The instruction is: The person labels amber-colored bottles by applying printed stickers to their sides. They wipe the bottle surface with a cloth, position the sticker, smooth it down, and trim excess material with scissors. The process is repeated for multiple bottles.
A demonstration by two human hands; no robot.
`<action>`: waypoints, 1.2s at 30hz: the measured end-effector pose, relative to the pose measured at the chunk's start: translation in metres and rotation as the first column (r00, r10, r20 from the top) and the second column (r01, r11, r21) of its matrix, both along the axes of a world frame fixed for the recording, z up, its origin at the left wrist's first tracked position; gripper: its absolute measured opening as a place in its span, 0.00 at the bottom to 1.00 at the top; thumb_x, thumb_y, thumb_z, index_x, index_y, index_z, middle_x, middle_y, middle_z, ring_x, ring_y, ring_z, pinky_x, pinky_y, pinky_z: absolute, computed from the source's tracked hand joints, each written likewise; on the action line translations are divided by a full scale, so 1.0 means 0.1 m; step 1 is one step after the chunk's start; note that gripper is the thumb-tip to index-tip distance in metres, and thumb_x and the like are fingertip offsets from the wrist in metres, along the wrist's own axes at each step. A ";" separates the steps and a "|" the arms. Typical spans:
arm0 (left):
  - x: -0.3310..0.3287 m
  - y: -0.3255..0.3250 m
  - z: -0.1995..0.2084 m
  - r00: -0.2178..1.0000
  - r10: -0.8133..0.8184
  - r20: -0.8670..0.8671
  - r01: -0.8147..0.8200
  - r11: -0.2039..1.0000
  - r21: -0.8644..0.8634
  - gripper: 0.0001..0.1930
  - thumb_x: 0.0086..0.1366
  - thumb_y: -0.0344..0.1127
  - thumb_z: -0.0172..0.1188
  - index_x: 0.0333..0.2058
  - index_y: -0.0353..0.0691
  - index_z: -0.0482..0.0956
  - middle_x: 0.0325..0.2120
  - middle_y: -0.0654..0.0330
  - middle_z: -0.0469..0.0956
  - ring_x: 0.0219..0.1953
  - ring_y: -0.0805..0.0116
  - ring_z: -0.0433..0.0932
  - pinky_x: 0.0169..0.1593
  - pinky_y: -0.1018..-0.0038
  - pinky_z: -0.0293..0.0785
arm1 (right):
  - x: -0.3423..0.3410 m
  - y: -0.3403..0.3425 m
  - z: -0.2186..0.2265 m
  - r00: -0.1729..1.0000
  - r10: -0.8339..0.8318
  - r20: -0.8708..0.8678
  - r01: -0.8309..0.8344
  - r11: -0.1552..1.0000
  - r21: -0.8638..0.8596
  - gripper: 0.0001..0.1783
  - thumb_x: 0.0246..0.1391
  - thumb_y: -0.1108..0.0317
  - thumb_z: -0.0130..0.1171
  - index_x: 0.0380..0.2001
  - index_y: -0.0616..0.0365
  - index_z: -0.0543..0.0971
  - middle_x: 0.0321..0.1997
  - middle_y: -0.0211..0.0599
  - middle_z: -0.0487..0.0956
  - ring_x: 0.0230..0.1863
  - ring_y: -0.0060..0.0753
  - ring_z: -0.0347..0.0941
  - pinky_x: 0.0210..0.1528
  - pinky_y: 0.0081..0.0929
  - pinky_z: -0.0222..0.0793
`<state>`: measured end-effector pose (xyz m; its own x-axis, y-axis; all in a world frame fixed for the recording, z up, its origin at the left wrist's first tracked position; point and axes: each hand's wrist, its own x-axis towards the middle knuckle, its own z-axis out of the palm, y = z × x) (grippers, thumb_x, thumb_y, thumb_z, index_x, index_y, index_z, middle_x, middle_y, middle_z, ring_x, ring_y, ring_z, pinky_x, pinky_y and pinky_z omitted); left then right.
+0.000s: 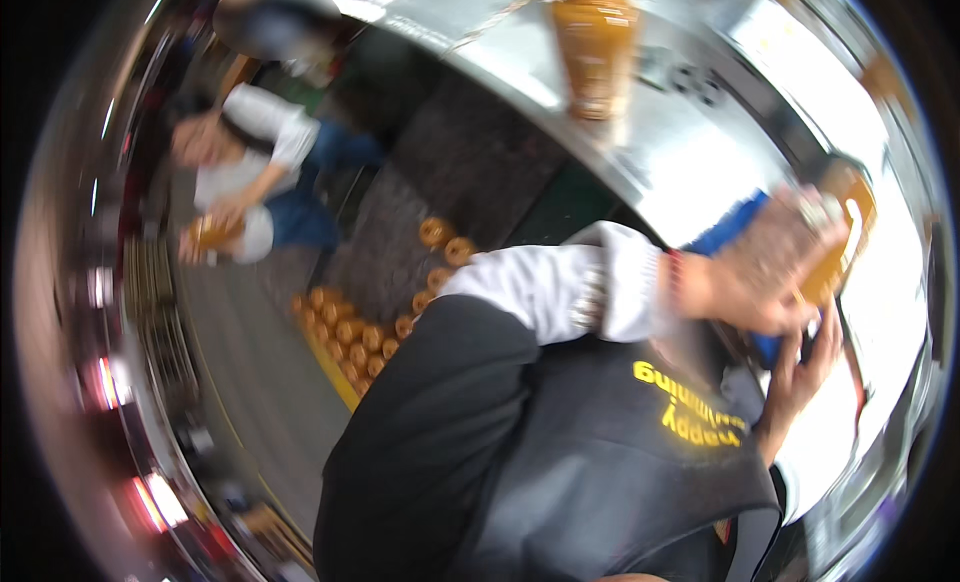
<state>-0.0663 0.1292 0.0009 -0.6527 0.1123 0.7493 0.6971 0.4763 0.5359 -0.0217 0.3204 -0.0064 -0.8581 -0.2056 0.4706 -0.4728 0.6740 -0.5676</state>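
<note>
Shiny silver metal bench carries a standing, tapered, glossy amber vessel. A second glossy amber vessel tilts over the bench, left hand clamped on its side, open right hand at its lower end, presumably for steadiness; contact blurred.

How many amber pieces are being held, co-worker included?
2: one amber piece at the right, gripped by the wearer's left hand; a second amber piece at the far left, held by the co-worker. Blur or bodies may hide others.
</note>
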 end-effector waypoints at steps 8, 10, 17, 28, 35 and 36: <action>-0.03 0.26 -0.23 0.984 0.140 -0.107 -0.128 0.985 0.116 0.55 0.45 0.48 0.70 0.68 0.30 0.53 0.63 0.36 0.58 0.70 0.33 0.50 0.73 0.38 0.33 | -0.07 0.08 -0.05 0.998 -0.040 0.040 0.040 0.999 0.016 0.30 0.68 0.59 0.54 0.68 0.63 0.65 0.66 0.49 0.71 0.66 0.42 0.68 0.65 0.34 0.64; 0.06 0.11 -0.09 0.999 0.038 -0.004 -0.037 0.985 0.171 0.55 0.45 0.49 0.71 0.67 0.30 0.53 0.61 0.38 0.61 0.69 0.33 0.51 0.73 0.40 0.29 | -0.11 0.04 -0.05 0.996 -0.068 0.051 0.067 0.998 0.017 0.31 0.69 0.58 0.54 0.69 0.62 0.64 0.67 0.49 0.71 0.65 0.41 0.69 0.64 0.33 0.65; 0.33 -0.44 -0.04 0.995 -0.099 -0.024 0.102 0.941 0.321 0.41 0.52 0.43 0.71 0.61 0.38 0.61 0.56 0.40 0.65 0.65 0.37 0.57 0.71 0.42 0.42 | -0.10 0.12 -0.14 0.976 -0.207 0.062 0.203 0.977 0.072 0.34 0.69 0.50 0.52 0.72 0.51 0.60 0.68 0.52 0.70 0.67 0.49 0.68 0.65 0.38 0.67; 0.60 -1.14 -0.29 0.998 -0.019 0.067 -0.012 0.899 0.438 0.31 0.59 0.42 0.65 0.58 0.36 0.66 0.49 0.43 0.72 0.53 0.43 0.67 0.60 0.48 0.63 | -0.09 0.14 0.09 0.911 -0.412 0.018 0.336 0.765 0.549 0.35 0.71 0.44 0.41 0.74 0.46 0.54 0.70 0.51 0.68 0.65 0.54 0.70 0.64 0.42 0.69; 0.62 -1.27 -0.36 0.991 -0.083 0.108 0.020 0.874 0.486 0.31 0.58 0.36 0.66 0.58 0.38 0.65 0.47 0.44 0.71 0.51 0.44 0.66 0.55 0.49 0.65 | -0.04 -0.05 0.07 0.898 -0.437 -0.041 0.378 0.721 0.581 0.35 0.71 0.45 0.41 0.72 0.53 0.58 0.67 0.54 0.69 0.65 0.53 0.69 0.64 0.42 0.67; 0.61 -1.27 -0.38 0.991 -0.082 0.108 0.019 0.870 0.493 0.30 0.58 0.36 0.66 0.58 0.38 0.66 0.48 0.44 0.71 0.51 0.44 0.66 0.55 0.49 0.65 | -0.03 -0.08 0.08 0.899 -0.435 -0.049 0.381 0.721 0.579 0.35 0.71 0.45 0.41 0.72 0.54 0.58 0.67 0.55 0.69 0.65 0.53 0.69 0.64 0.42 0.67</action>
